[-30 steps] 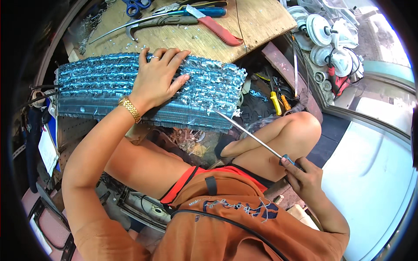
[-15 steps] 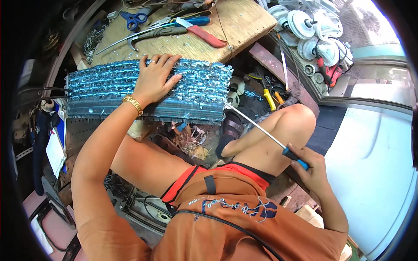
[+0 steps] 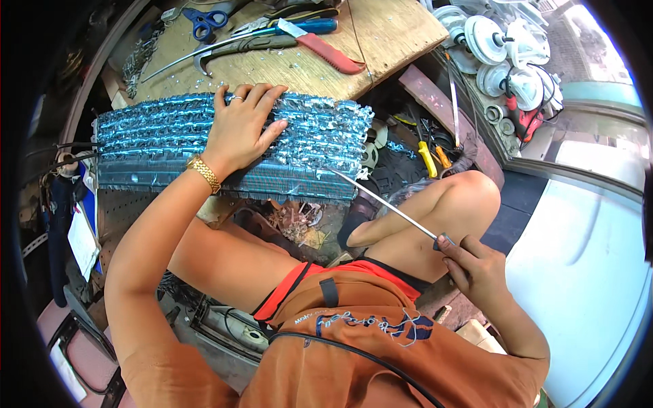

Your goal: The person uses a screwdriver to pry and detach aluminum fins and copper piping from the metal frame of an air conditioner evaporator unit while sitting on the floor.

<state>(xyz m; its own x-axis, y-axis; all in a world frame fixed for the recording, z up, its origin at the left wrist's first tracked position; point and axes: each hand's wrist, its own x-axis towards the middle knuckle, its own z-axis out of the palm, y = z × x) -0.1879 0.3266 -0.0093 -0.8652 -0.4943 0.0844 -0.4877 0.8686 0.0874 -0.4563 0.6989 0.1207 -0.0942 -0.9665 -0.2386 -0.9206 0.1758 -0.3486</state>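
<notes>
A long finned heat-exchanger coil [image 3: 156,175] with blue metal fins lies in front of me, from the board's near edge toward my knees. Its far part is torn into ragged rows, while a strip of straighter fins runs along the near side. My left hand [image 3: 241,129] rests spread on the torn part, fingertips at the far edge, thumb apart. Gripped in my right hand [image 3: 476,265] is a screwdriver [image 3: 386,205] with a long thin shaft. Its tip appears to touch the near strip close to the right end. My fingers hide most of its handle.
Beyond the coil, a wooden board [image 3: 401,34] bears scissors [image 3: 204,26], a red-handled knife [image 3: 330,54] and other hand tools. A yellow-handled tool [image 3: 428,158] lies right of the coil. White round parts [image 3: 486,37] crowd the far right, and a white panel [image 3: 578,251] stands nearer.
The screwdriver tip has moved left from the coil's right end onto the near fin strip, and my right hand has shifted with it. My left hand stays on the coil.
</notes>
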